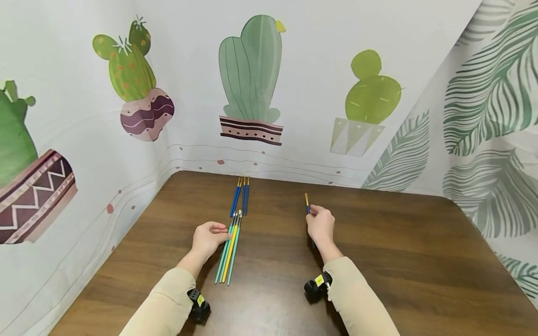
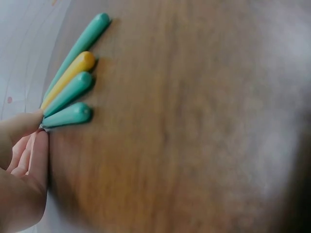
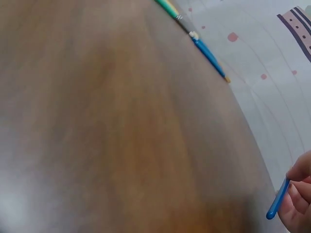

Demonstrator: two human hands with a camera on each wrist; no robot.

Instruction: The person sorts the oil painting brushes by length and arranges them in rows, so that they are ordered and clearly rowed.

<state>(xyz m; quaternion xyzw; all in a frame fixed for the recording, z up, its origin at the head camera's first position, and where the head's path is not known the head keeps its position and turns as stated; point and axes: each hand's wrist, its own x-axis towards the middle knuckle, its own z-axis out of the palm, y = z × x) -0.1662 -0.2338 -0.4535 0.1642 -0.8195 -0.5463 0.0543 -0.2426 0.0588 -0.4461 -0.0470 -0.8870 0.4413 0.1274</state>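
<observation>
Several paintbrushes with green and yellow handles (image 1: 229,254) lie side by side on the wooden table, their bristles toward the wall. My left hand (image 1: 208,239) is at the left side of this group, pinching the nearest green-handled paintbrush (image 2: 73,115) between thumb and fingers. In the left wrist view the handle ends fan out from the fingertips. Farther right, my right hand (image 1: 321,225) pinches a blue paintbrush (image 1: 307,204) by its handle, golden bristles pointing away from me. The blue handle's end (image 3: 276,206) sticks out below the fingers in the right wrist view.
Several other blue paintbrushes (image 1: 245,198) lie near the table's back edge, just beyond the green and yellow ones. A white cloth printed with cacti (image 1: 311,93) hangs behind and beside the brown table (image 1: 269,298).
</observation>
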